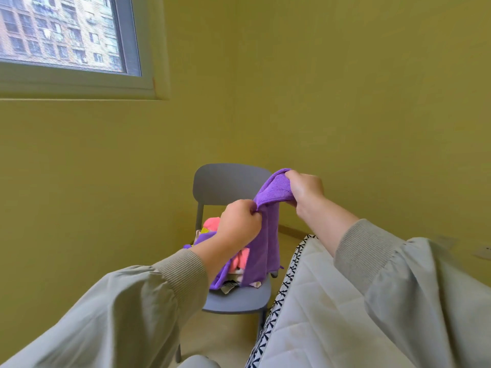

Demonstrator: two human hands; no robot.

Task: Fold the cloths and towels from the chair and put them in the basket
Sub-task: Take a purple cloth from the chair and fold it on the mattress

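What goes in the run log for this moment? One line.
left hand grips purple microfibre cloth | right hand grips its top | cloth pile on grey plastic chair | basket not in view

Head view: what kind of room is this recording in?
Probably a bedroom in a flat: a quilted mattress beside the grey chair piled with cloths, and a window facing apartment blocks.

Your purple cloth [267, 235] looks like soft, napped microfibre, matt. The chair [225, 181] is smooth matt grey plastic; your sleeves [119, 301] are smooth woven fabric with ribbed knit cuffs [183, 272]. The quilt [318, 301] is white stitched cloth, the wall [345, 102] matt paint.
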